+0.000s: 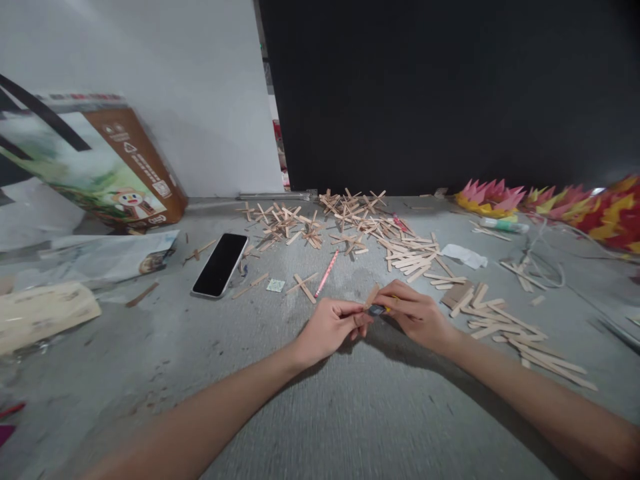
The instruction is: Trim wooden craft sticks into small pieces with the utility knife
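Note:
My left hand is closed, its fingers pinching a wooden craft stick that tilts up between my hands. Opposite it, my right hand is closed on a small dark-and-yellow tool, whose kind I cannot make out. The tool's dark end meets the stick close to my left fingertips; most of its yellow part is hidden by my right fingers. Just beyond my hands lies a pink patterned pencil, with crossed craft sticks beside it.
Piled crossed sticks lie toward the back, with loose sticks at right. A phone, a printed bag and plastic wrappers occupy the left. Pink-and-yellow paper petals, a glue stick and a cable sit at right.

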### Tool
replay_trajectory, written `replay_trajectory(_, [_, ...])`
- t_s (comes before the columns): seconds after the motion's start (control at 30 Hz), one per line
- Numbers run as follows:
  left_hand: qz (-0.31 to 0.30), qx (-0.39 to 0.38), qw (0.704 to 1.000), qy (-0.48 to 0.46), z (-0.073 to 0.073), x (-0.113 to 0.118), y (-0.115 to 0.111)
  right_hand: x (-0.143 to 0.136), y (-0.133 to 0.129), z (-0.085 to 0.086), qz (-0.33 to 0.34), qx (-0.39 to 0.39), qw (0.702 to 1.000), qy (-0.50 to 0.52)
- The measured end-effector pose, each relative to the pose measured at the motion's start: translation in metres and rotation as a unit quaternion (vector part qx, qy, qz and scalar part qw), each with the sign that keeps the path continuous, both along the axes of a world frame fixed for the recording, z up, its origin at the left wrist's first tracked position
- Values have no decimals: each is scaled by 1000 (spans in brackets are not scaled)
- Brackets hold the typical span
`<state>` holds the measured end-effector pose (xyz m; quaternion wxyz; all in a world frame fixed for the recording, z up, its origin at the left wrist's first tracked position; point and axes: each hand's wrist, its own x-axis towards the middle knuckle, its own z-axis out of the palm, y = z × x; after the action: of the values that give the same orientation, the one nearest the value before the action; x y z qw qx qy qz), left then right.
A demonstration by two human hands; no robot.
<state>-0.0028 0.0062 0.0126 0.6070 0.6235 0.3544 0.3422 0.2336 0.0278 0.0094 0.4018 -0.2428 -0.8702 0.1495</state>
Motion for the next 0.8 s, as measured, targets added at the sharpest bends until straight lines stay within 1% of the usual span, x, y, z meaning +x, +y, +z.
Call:
replay_trajectory(0.1, [-1,4,1000,6,-1,0,0,0,0,-1,2,-5,1000,-10])
replay_trajectory(0.33, [6,-12,1000,-8,-1,0,1,1,2,0,-15,2,1000,1])
replay_trajectory(0.5, [8,-4,1000,7,-1,2,0,0,2,-2,4,3,1000,7])
replay_trajectory(0.63, [9,-1,1000,0,0,2,0,3,3,-4,-2,-2,1000,-5])
replay_trajectory(0.8, [16,0,1000,10,2,2,-2,1,2,-1,-4,12,1000,2])
